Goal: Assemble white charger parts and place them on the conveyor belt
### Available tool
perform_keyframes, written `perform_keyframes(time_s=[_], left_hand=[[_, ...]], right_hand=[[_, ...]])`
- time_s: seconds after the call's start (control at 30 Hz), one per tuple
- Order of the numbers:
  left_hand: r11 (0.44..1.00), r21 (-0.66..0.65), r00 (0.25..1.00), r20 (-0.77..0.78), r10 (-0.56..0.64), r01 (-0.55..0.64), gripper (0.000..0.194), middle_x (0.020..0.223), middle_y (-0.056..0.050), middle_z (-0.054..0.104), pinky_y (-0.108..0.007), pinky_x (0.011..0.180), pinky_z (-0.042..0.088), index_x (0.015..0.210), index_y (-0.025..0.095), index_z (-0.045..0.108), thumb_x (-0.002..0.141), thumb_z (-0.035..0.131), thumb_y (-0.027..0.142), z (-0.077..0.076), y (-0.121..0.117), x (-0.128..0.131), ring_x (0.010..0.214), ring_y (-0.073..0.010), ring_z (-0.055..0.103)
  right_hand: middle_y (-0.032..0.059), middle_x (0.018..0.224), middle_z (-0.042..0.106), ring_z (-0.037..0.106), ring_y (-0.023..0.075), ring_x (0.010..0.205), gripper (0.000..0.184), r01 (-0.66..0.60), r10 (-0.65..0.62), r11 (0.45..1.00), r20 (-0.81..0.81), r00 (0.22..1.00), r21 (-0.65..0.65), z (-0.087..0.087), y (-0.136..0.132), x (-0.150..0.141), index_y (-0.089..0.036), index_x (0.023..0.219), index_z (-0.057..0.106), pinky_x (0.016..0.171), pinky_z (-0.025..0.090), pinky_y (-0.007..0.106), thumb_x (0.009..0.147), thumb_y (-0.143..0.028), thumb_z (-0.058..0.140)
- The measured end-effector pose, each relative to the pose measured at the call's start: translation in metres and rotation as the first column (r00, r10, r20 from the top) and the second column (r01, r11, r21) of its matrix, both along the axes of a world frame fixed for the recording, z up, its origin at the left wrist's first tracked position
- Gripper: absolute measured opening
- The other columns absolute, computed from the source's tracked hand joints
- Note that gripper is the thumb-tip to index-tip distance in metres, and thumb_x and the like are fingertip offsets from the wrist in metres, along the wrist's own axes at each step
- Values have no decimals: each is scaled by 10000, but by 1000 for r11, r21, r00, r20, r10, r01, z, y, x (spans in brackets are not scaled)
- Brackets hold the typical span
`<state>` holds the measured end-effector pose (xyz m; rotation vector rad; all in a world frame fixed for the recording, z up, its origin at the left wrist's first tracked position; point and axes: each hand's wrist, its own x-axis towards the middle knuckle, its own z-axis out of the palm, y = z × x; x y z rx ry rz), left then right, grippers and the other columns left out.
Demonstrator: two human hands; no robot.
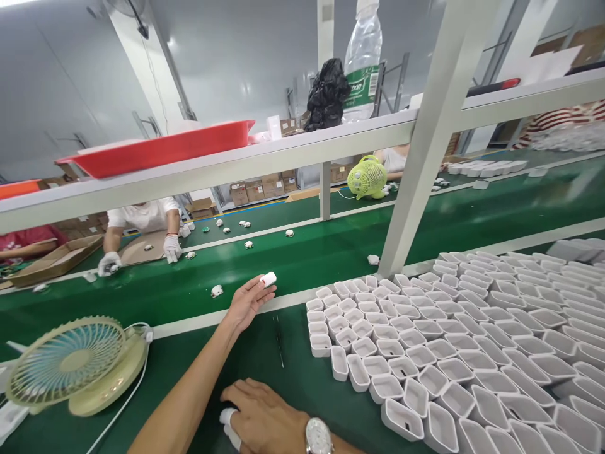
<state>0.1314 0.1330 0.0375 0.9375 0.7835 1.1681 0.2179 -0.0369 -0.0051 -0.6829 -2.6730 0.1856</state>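
My left hand [248,302] reaches out over the near edge of the belt. Its fingers pinch a small white rounded plastic piece [269,279] with a red mark near the fingertips. Closer to me, my right hand [265,413] is low over the green table, back upward, with a watch [318,435] on the wrist. Its fingers are curled, and something white [229,421] shows by them; whether it is held or worn on a finger I cannot tell. Thin dark tweezers [278,343] lie on the table between my hands and the white housings [401,410].
Rows of open white housings cover the right side. A fan [70,366] with a cable stands at left. Small white parts [217,291] lie on the green belt [321,252]. A slanted post [425,145] bears a shelf with a red tray [161,151]. A gloved co-worker [142,221] sits opposite.
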Motion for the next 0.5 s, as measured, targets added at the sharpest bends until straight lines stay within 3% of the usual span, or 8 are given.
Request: perform_keyframes(time_s=[0.17,0.27,0.4,0.5], left_hand=[[991,126,992,-109,67,-53,440,1150,-142,774,-480,988,614,1192,143,695,800,865,248,-5,5,-1,1042,-296,768],[973,186,970,-179,167,-133,360,1086,-129,774,-476,977,614,1110,146,695,830,835,324,-12,15,-2,1008,-271,764],[927,306,890,-331,315,-214,303,989,-91,744,-472,939,614,982,165,700,807,832,373,-20,29,-5,910,-239,745],[884,427,803,-450,391,-191,252,1044,-86,705,-464,969,587,885,188,713,750,848,353,-23,34,-6,949,-249,712]], right_hand=[[111,1360,636,583,228,1129,233,10,-10,1000,-6,1000,16,2,1,1,-114,1038,713,978,507,323,897,-298,740],[108,1362,633,580,225,1140,212,16,-16,1000,-2,1000,23,2,1,1,-120,1023,713,984,504,323,914,-302,725],[101,1359,628,572,227,1152,238,9,-9,1000,20,1000,22,3,1,1,-127,995,710,985,500,315,870,-319,776],[111,1368,615,576,227,1139,239,7,-8,1000,24,1000,19,4,1,0,-122,974,702,976,499,311,859,-317,778]])
